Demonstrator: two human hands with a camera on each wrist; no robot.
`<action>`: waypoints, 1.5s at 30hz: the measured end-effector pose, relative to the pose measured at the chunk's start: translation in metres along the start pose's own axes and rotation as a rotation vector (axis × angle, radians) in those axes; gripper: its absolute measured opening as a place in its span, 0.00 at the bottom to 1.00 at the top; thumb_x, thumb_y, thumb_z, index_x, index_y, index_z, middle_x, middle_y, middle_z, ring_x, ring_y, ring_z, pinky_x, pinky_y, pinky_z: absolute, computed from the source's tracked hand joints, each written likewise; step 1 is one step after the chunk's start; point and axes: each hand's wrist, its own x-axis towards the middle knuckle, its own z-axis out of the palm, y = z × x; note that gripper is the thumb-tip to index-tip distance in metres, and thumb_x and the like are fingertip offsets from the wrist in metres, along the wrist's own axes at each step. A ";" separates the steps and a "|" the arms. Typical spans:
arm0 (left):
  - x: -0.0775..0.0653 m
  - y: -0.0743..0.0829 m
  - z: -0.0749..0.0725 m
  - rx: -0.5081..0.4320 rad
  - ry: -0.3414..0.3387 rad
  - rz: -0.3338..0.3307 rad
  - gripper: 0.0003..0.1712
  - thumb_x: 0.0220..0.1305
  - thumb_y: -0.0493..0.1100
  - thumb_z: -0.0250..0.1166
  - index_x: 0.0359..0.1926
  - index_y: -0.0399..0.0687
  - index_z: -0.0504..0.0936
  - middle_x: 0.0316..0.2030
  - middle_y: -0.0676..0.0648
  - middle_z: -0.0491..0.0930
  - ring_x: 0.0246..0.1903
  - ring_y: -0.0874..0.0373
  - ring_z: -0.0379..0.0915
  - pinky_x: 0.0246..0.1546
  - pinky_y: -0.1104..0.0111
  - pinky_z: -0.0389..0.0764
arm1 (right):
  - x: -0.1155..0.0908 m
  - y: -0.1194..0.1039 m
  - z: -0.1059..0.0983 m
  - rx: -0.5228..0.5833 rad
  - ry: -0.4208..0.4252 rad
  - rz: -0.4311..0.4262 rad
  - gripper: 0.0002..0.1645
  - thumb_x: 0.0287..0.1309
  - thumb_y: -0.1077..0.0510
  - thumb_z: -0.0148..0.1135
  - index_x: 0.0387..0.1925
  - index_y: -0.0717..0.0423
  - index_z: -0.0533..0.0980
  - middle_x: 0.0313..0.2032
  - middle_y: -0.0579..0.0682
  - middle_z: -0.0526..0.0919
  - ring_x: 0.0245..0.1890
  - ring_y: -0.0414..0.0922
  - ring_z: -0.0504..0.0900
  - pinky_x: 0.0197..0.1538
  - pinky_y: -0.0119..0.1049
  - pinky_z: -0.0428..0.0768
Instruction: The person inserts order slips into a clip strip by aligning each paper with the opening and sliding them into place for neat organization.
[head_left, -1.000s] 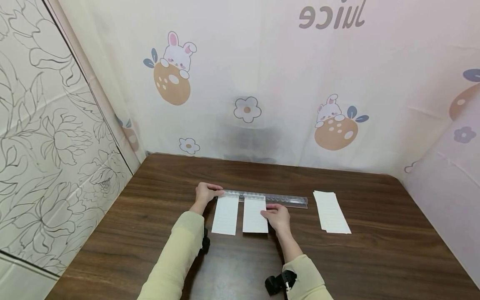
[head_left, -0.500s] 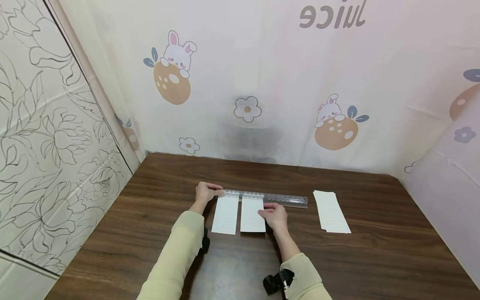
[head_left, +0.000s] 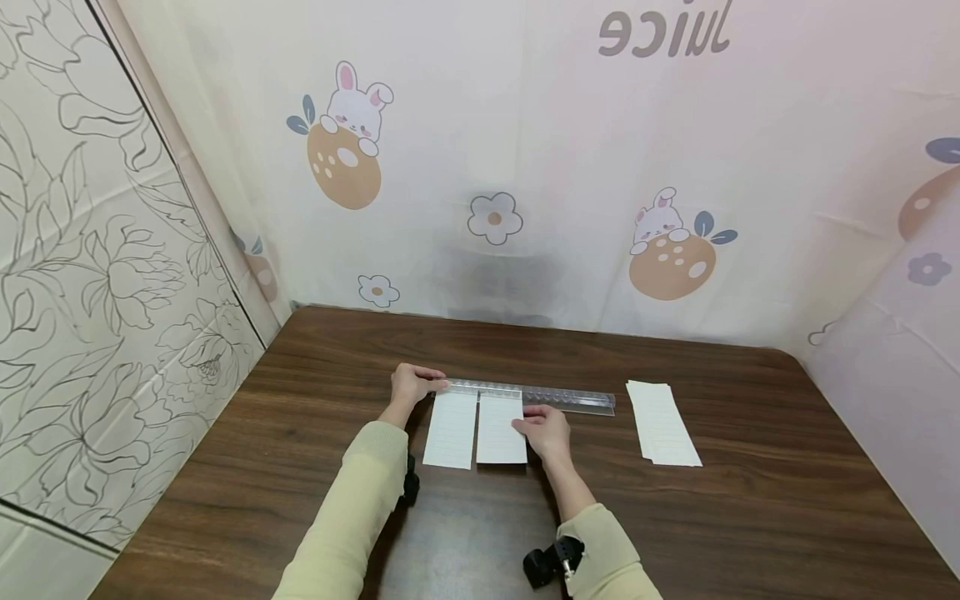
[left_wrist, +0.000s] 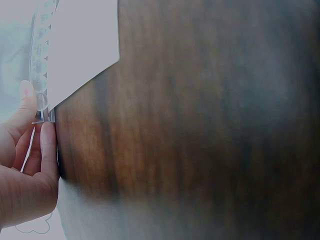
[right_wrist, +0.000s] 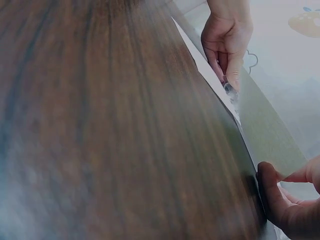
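My left hand (head_left: pixel 408 390) pinches the left end of a long clear plastic strip (head_left: pixel 570 402) with a row of round bumps along it. In the left wrist view, the thumb lies on the strip (left_wrist: pixel 40 65) and the fingers are under its end. A lined white paper slip (head_left: pixel 452 429) hangs from the strip near that hand. Beside it is a second lined white slip (head_left: pixel 501 435), its top at the strip. My right hand (head_left: pixel 546 431) pinches this slip's right edge between thumb and fingers. Only a narrow gap parts the two slips.
On the right of the brown wooden table (head_left: pixel 765 467) lies a small, slightly fanned pile of white slips (head_left: pixel 663 425). A printed curtain (head_left: pixel 555 167) hangs behind the table's back edge, and a flower-patterned panel (head_left: pixel 112 275) stands at the left.
My right hand has slid the second slip leftward along the strip, narrowing its gap to the first slip. The left hand, the strip and the pile look unmoved.
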 end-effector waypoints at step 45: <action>0.000 -0.002 0.002 0.003 0.004 0.009 0.08 0.42 0.43 0.73 0.26 0.44 0.86 0.29 0.46 0.82 0.48 0.47 0.66 0.51 0.57 0.66 | -0.007 -0.002 -0.004 -0.067 -0.009 -0.018 0.18 0.46 0.62 0.64 0.40 0.70 0.75 0.31 0.60 0.81 0.29 0.48 0.81 0.32 0.38 0.78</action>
